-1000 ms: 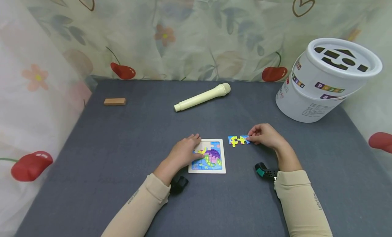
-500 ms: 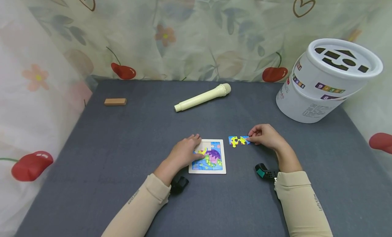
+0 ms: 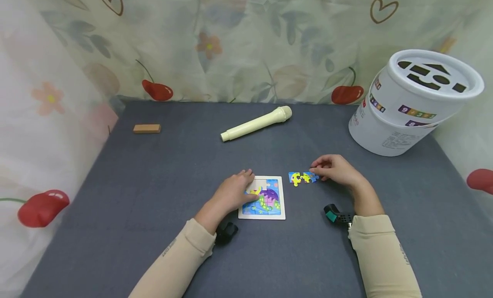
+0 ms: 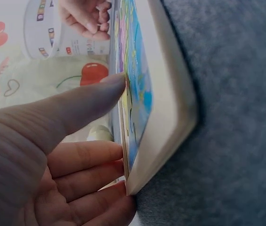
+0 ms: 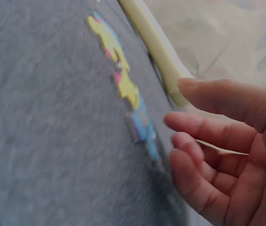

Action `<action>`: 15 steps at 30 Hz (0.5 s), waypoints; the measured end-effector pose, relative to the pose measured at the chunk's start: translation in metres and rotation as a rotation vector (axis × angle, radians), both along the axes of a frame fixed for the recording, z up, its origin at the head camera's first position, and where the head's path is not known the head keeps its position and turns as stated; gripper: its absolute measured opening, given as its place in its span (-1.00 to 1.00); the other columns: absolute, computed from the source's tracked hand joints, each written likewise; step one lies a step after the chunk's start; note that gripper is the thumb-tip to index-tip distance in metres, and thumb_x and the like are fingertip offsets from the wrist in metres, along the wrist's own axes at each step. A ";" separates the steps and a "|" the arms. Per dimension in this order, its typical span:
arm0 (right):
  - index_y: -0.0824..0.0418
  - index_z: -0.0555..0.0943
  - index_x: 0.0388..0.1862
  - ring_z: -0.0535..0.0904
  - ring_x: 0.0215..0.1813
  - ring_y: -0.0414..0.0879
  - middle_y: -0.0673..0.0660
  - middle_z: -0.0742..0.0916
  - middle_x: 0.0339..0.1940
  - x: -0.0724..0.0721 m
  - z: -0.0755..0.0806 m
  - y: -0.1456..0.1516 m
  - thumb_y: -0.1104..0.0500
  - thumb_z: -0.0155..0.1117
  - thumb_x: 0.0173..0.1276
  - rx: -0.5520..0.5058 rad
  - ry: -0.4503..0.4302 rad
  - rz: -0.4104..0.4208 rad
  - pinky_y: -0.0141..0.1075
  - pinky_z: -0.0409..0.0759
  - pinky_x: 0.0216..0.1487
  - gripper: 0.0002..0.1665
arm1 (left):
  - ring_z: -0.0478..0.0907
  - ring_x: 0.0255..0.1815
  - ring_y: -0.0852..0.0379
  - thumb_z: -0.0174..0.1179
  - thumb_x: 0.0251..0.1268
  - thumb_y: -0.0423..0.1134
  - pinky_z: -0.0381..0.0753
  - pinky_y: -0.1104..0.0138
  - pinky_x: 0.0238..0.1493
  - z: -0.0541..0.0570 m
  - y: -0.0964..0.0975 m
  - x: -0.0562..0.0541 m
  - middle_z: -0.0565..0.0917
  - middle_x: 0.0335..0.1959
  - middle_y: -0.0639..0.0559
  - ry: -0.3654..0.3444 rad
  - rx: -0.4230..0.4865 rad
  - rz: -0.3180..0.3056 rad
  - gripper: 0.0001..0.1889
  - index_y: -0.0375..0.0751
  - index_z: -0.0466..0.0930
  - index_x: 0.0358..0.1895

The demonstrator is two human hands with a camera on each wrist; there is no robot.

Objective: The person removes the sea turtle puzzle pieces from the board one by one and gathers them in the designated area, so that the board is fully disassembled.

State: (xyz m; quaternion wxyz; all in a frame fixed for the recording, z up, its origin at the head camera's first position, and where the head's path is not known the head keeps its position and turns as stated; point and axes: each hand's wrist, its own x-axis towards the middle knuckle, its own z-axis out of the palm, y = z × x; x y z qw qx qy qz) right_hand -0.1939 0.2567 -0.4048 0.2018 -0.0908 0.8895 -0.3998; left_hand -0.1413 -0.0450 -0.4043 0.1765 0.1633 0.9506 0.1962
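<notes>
My left hand (image 3: 232,192) lies over the left side of a square jigsaw puzzle (image 3: 271,199) in a pale frame. In the left wrist view its thumb (image 4: 90,101) rests on the picture, and the fairly straight fingers (image 4: 95,157) touch the frame's edge. Bare board shows in the puzzle's upper left part. Right of the frame, two yellow-and-blue puzzle pieces (image 3: 295,178) lie nearly joined on the table. Just beside them is my right hand (image 3: 334,169), fingers loosely bent; in the right wrist view there is a gap between its fingertips and the pieces (image 5: 140,122).
A cream toy microphone (image 3: 256,123) lies behind the puzzle. A small wooden block (image 3: 147,128) is at the back left. On the right stands a big white tub (image 3: 408,114) with shaped holes in its lid. A patterned curtain (image 3: 246,45) hangs behind the dark table (image 3: 154,182).
My right hand has let go of the right-hand puzzle piece and drawn up slightly, leaving more of that piece showing. My left hand has stayed on the frame.
</notes>
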 end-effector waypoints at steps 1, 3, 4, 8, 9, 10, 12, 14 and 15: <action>0.39 0.57 -0.05 0.52 -0.37 -0.22 0.13 0.62 -0.31 0.000 0.001 -0.001 0.09 0.23 0.31 0.015 0.007 0.010 -0.38 0.60 -0.30 -0.60 | 0.09 0.48 -0.03 0.24 0.18 0.00 0.15 0.09 0.43 0.000 0.001 0.000 0.22 0.43 -0.10 0.002 -0.006 -0.005 -0.28 -0.24 0.26 0.36; 0.39 0.59 -0.02 0.52 -0.37 -0.20 0.15 0.65 -0.30 -0.001 0.004 -0.005 0.11 0.23 0.31 0.042 0.021 0.040 -0.38 0.57 -0.31 -0.61 | 0.09 0.47 -0.04 0.24 0.18 0.01 0.14 0.09 0.43 0.001 0.002 0.000 0.22 0.43 -0.12 0.006 -0.015 -0.013 -0.28 -0.25 0.26 0.36; 0.39 0.59 -0.02 0.51 -0.37 -0.20 0.16 0.67 -0.30 -0.001 0.005 -0.008 0.13 0.23 0.30 0.051 0.028 0.059 -0.38 0.55 -0.31 -0.61 | 0.10 0.47 -0.05 0.24 0.18 0.01 0.14 0.09 0.43 0.001 0.002 0.000 0.23 0.42 -0.13 0.013 -0.014 -0.018 -0.28 -0.26 0.27 0.35; 0.41 0.60 -0.02 0.49 -0.34 -0.16 0.18 0.69 -0.28 -0.003 0.008 -0.020 0.20 0.25 0.27 0.072 0.064 0.139 -0.37 0.50 -0.32 -0.63 | 0.12 0.46 -0.07 0.25 0.18 0.00 0.11 0.13 0.45 0.002 0.007 0.002 0.25 0.41 -0.16 0.037 0.005 -0.033 -0.30 -0.28 0.30 0.33; 0.41 0.60 -0.02 0.49 -0.34 -0.16 0.18 0.69 -0.27 -0.003 0.008 -0.024 0.21 0.27 0.25 0.072 0.071 0.157 -0.37 0.49 -0.33 -0.63 | 0.12 0.46 -0.07 0.25 0.18 0.00 0.10 0.13 0.45 0.002 0.009 0.002 0.25 0.41 -0.16 0.038 0.009 -0.037 -0.30 -0.28 0.30 0.33; 0.40 0.61 -0.03 0.50 -0.34 -0.15 0.18 0.70 -0.27 -0.003 0.009 -0.028 0.22 0.28 0.24 0.074 0.077 0.173 -0.37 0.50 -0.33 -0.64 | 0.13 0.46 -0.07 0.25 0.18 0.01 0.11 0.13 0.45 0.002 0.011 0.002 0.25 0.41 -0.16 0.038 0.012 -0.041 -0.29 -0.28 0.30 0.33; 0.40 0.61 -0.04 0.52 -0.34 -0.15 0.17 0.70 -0.28 -0.002 0.011 -0.038 0.23 0.28 0.23 0.070 0.075 0.202 -0.35 0.51 -0.33 -0.65 | 0.13 0.46 -0.08 0.24 0.18 0.02 0.13 0.12 0.44 0.002 0.015 0.000 0.25 0.41 -0.16 0.038 0.003 -0.053 -0.29 -0.28 0.29 0.34; 0.39 0.61 -0.05 0.53 -0.37 -0.15 0.15 0.70 -0.30 -0.002 0.012 -0.048 0.23 0.30 0.22 0.065 0.072 0.234 -0.35 0.52 -0.36 -0.65 | 0.13 0.45 -0.09 0.24 0.18 0.03 0.16 0.09 0.42 0.002 0.020 -0.001 0.25 0.41 -0.16 0.031 -0.003 -0.064 -0.29 -0.27 0.29 0.34; 0.38 0.62 -0.05 0.54 -0.37 -0.15 0.15 0.70 -0.30 -0.001 0.014 -0.054 0.23 0.31 0.21 0.061 0.070 0.249 -0.35 0.52 -0.36 -0.65 | 0.14 0.45 -0.09 0.23 0.18 0.04 0.18 0.08 0.41 0.003 0.022 -0.001 0.25 0.41 -0.15 0.028 -0.009 -0.069 -0.29 -0.26 0.29 0.34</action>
